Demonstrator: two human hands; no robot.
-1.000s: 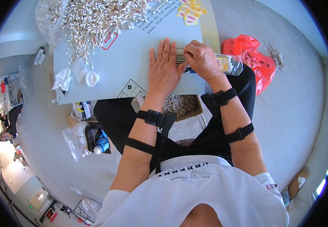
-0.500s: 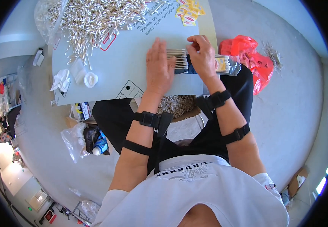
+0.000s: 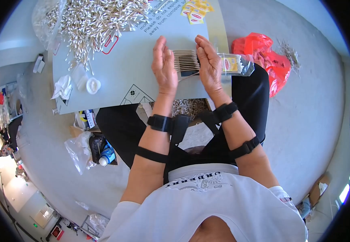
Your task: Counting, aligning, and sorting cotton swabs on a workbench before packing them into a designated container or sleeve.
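A row of cotton swabs (image 3: 186, 60) lies side by side on the table, between my two hands. My left hand (image 3: 165, 67) stands on edge at the swabs' left ends, its fingers stretched out. Over their right end is my right hand (image 3: 208, 66), fingers extended and palm turned toward the left; it hides those ends. Beneath the row shows a dark patch, and one stick lies askew near its lower side. Just right of my right hand lies a clear plastic bag (image 3: 245, 67) of swabs with a yellow label card (image 3: 229, 63) inside.
Loose swabs (image 3: 90, 24) are heaped at the far left of the table. Yellow cards (image 3: 197, 10) lie at the far edge. A small white tub (image 3: 93, 85) sits beside crumpled tissue (image 3: 63, 86). A red plastic bag (image 3: 266, 64) is at the right; a box of swabs (image 3: 189, 107) is below the table.
My right hand has gone from curled fingers to straight ones. My left hand has turned more onto its edge, baring more of the swab row. The whole view has shifted slightly.
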